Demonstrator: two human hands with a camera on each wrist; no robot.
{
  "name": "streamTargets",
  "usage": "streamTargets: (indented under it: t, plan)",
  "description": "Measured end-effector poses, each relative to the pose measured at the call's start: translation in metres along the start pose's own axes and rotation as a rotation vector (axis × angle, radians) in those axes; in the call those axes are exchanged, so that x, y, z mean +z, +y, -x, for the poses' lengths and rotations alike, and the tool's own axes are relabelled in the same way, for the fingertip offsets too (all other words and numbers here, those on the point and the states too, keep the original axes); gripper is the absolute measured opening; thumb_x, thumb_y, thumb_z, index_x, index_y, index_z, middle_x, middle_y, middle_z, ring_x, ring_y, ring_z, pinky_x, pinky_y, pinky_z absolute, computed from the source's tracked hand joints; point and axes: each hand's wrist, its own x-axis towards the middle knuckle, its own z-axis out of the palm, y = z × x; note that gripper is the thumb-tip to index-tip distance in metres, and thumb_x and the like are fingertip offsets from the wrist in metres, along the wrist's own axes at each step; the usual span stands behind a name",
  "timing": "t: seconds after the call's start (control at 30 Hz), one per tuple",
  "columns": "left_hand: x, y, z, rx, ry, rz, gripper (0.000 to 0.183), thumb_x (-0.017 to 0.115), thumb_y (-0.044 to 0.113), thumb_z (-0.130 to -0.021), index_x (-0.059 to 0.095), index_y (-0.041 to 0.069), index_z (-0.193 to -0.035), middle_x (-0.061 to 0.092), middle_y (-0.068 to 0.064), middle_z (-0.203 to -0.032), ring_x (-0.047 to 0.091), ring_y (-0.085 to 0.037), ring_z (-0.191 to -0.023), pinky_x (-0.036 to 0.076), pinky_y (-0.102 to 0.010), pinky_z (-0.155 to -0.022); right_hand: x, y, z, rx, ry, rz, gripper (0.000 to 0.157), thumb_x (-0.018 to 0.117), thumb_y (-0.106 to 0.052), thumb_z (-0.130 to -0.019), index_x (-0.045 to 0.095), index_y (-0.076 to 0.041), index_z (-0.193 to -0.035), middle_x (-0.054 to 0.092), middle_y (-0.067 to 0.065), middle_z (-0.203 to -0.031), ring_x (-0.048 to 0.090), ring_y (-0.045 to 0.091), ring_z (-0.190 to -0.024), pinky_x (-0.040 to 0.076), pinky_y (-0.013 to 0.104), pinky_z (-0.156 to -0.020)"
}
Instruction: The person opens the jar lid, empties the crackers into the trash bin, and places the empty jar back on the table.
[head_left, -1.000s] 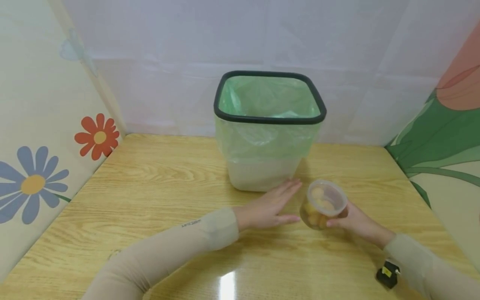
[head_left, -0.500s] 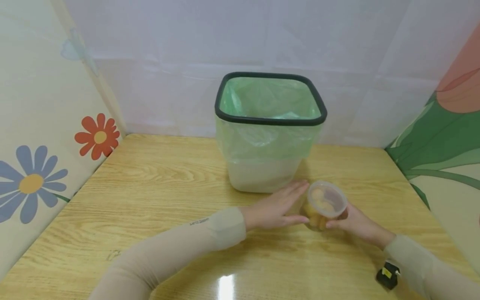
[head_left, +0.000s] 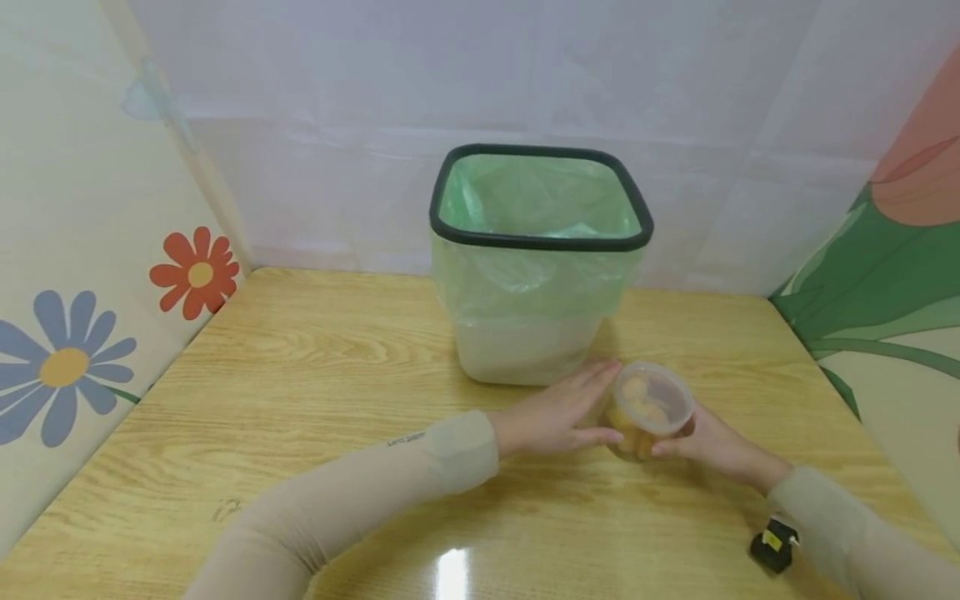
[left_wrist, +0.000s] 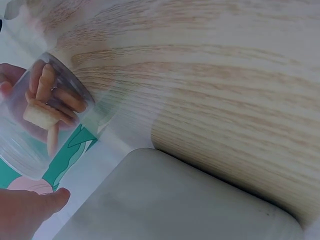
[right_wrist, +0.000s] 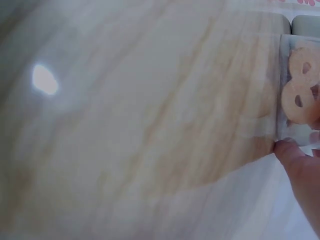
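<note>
A clear plastic tub [head_left: 654,404] of cookies stands on the wooden table, right of centre in the head view. My right hand [head_left: 729,448] grips it from the right, thumb at the near side. On its other side my left hand [head_left: 561,414] reaches over with straight fingers, fingertips right at the tub's wall. In the left wrist view, stick-shaped and square cookies [left_wrist: 42,114] show through the plastic. Ring-shaped cookies [right_wrist: 302,82] show in the right wrist view, with my right thumb [right_wrist: 295,160] low on the tub.
Behind the left hand stands a pale bin [head_left: 525,346] with a green liner [head_left: 525,279] and a black rim [head_left: 540,242]. A small black object with a yellow label [head_left: 772,546] lies beside the right sleeve. A white sheet [head_left: 337,167] and flower-printed panels surround the table [head_left: 322,358].
My left hand has moved right until its fingertips come up to the tub. The right hand and the tub have hardly moved.
</note>
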Motion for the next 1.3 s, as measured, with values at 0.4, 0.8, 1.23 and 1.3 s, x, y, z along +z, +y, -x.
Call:
streamTargets:
  t: [0.4,0.8,1.23,1.3]
  plan:
    - [0.004,0.001,-0.011,0.022,0.023,-0.038,0.088,0.055,0.047,-0.101,0.008,0.001,-0.160,0.010,-0.016,-0.167,0.007,-0.025,-0.155,0.011,-0.037,-0.125,-0.003,0.001,-0.001,-0.023,-0.026,0.000,0.092,0.077,0.001,-0.083,0.015,0.013,-0.152,0.034,0.039,-0.145,0.044,-0.013,-0.116,0.038,0.012,-0.096]
    - [0.007,0.003,-0.021,0.017,0.039,-0.026,0.087,0.054,0.045,-0.102,0.010,-0.003,-0.159,0.010,-0.020,-0.167,0.008,-0.028,-0.155,0.006,-0.033,-0.125,-0.003,0.000,-0.003,0.003,-0.032,0.011,0.094,0.077,0.000,-0.082,0.016,0.014,-0.151,0.033,0.040,-0.146,0.048,0.010,-0.127,0.039,0.012,-0.095]
    - [0.009,0.010,-0.035,-0.006,0.011,-0.101,0.083,0.049,0.049,-0.104,0.013,0.000,-0.160,0.010,-0.021,-0.166,0.005,-0.027,-0.155,0.006,-0.036,-0.126,-0.003,0.001,-0.003,0.016,-0.035,0.003,0.095,0.076,0.000,-0.082,0.013,0.015,-0.151,0.031,0.040,-0.146,0.046,0.021,-0.127,0.041,0.013,-0.095]
    - [0.009,0.010,-0.039,-0.002,0.010,-0.129,0.083,0.050,0.049,-0.103,0.014,0.000,-0.160,0.010,-0.021,-0.166,0.005,-0.029,-0.155,0.005,-0.036,-0.126,-0.003,0.001,-0.004,0.022,-0.028,0.016,0.096,0.077,0.000,-0.081,0.013,0.016,-0.150,0.032,0.040,-0.146,0.044,0.036,-0.128,0.042,0.013,-0.094]
